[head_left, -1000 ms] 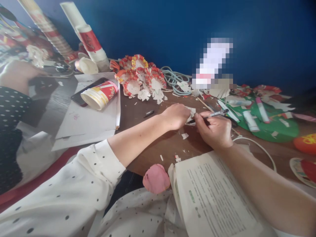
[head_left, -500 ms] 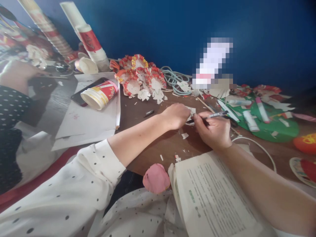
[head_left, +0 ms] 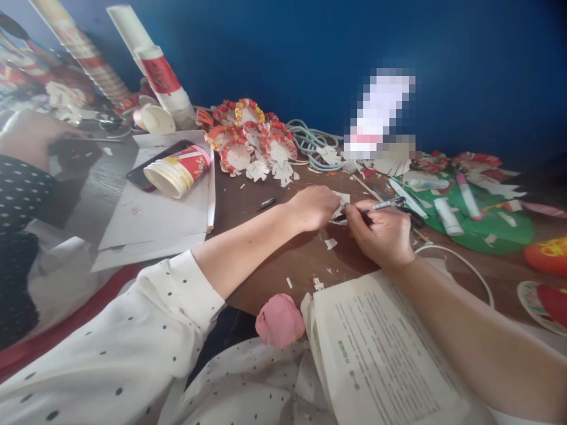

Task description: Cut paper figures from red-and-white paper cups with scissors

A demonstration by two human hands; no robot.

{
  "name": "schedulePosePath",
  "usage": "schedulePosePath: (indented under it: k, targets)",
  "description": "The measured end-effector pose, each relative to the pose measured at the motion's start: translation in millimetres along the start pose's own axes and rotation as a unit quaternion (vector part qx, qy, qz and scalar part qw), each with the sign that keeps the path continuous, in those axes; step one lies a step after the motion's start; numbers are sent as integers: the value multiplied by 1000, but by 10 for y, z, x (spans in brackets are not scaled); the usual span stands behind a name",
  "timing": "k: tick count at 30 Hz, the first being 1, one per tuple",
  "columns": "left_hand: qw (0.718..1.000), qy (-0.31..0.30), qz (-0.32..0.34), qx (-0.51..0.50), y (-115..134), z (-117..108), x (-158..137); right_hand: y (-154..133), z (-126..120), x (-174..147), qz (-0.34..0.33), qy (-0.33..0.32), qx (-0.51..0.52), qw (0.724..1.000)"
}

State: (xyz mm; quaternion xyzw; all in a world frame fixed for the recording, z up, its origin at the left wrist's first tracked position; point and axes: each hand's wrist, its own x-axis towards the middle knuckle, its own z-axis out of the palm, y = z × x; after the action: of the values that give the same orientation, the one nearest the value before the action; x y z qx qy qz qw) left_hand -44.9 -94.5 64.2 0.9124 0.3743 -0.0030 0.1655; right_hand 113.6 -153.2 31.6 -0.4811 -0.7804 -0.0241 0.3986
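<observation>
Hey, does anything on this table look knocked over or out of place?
Yes, mildly. Nested paper cups lie on their side, partly over a dark phone: an odd perch for cups. Loose paper scraps also litter the brown tabletop untidily near the right hand.

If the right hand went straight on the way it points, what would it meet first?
Most likely the small white paper just ahead of the right hand, which holds a pen; the left hand is close beyond. Exact depth is hard to judge here.
</observation>
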Motion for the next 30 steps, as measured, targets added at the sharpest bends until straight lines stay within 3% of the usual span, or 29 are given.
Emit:
schedulePosePath:
  k: [9, 30]
  targets:
    - [999, 5, 2, 35, -2, 17, 13, -11, 1, 4, -1, 4, 7, 1000]
    - [1000, 12, -8, 9, 5, 6, 4, -65, -8, 20, 6, -29, 20, 999]
